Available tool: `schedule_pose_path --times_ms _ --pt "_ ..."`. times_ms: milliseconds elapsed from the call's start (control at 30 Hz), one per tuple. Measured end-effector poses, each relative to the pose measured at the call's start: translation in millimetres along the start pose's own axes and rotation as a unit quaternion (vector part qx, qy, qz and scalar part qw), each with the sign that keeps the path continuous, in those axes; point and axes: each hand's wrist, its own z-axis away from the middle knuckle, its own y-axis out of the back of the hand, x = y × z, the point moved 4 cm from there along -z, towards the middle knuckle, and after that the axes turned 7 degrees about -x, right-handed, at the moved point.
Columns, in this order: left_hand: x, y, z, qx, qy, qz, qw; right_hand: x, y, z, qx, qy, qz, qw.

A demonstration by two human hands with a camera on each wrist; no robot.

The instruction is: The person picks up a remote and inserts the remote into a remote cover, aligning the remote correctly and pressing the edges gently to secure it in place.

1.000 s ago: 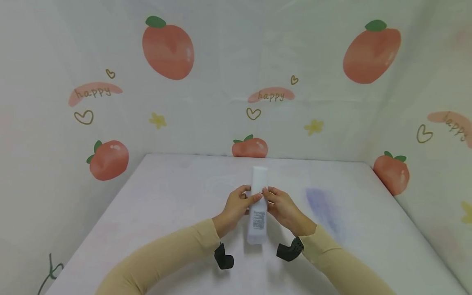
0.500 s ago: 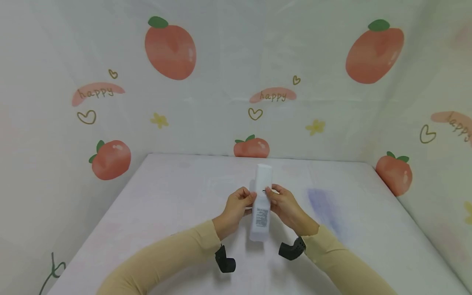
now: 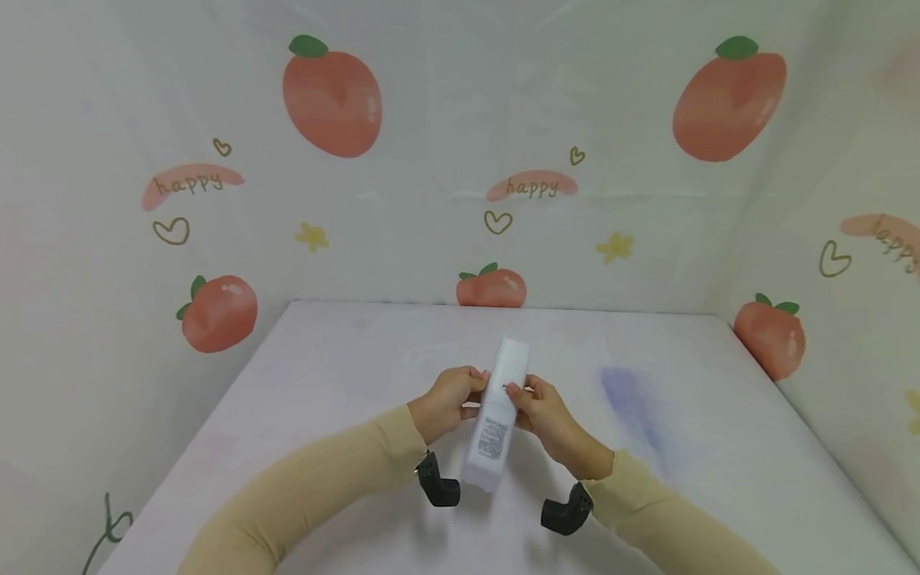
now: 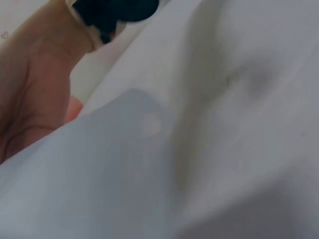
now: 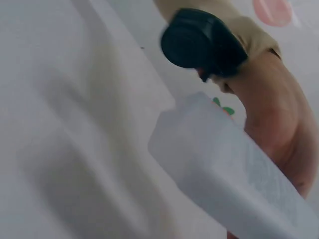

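Observation:
A slim white squared bottle (image 3: 493, 438), with a block of small grey print on its lower half, is held slanted over the table, its upper end leaning right. Along its left edge, my left hand (image 3: 444, 402) pinches it near mid-height. My right hand (image 3: 552, 422) grips the opposite side, thumb on the front face beside a small dark mark. The right wrist view shows the bottle's smooth bevelled lower end (image 5: 199, 144) apart from the tabletop. In the left wrist view the bottle's pale side (image 4: 99, 179) covers my left fingers.
Beneath the hands lies a white table (image 3: 345, 351) with a blurred purple patch (image 3: 632, 403) on the right. A white curtain (image 3: 431, 104) printed with peaches surrounds its back and sides. Black wrist cameras (image 3: 438, 481) hang below both cuffs.
The bottle first shifted slightly right, then turned so its lower end swung left and its top leans right. My left thumb has moved off the front face to the left edge.

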Motion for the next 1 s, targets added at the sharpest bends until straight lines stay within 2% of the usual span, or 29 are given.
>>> schedule_pose_path --times_ms 100,167,300,367,433,533,633,733,867,1000 --pt "-0.3 0.3 -1.8 -0.005 0.011 -0.002 0.9999 0 -3 3 0.010 0.008 0.025 1.000" --pt "-3.0 0.4 -1.5 -0.017 0.016 0.001 0.9997 -1 -3 4 0.003 0.016 0.040 0.999" --pt "-10.8 -2.8 3.9 -0.083 0.023 0.014 0.9962 -2 6 5 -0.007 0.008 0.039 0.999" --pt "-11.7 -4.5 7.3 -0.111 0.009 0.012 0.9937 -3 12 5 -0.002 0.000 0.028 1.000" --pt "-9.5 -4.9 9.5 -0.121 -0.025 0.001 0.9923 -6 17 4 0.008 -0.002 0.014 1.000" --pt "-3.3 -3.7 11.6 -0.115 -0.086 -0.038 0.9889 -9 22 2 0.018 0.003 0.002 1.000" --pt "-1.0 -3.7 12.0 -0.125 -0.114 -0.075 0.9828 -9 23 0 0.025 0.003 -0.008 1.000" --pt "-3.5 -4.4 9.3 -0.133 -0.113 -0.111 0.9785 -8 21 -2 0.018 0.000 -0.001 1.000" --pt "-6.8 -5.3 4.6 -0.121 -0.107 -0.133 0.9778 -5 18 -2 -0.005 0.000 0.004 1.000" --pt "-5.9 -3.2 1.7 -0.093 -0.112 -0.118 0.9822 2 15 -2 -0.014 -0.001 -0.072 0.997"
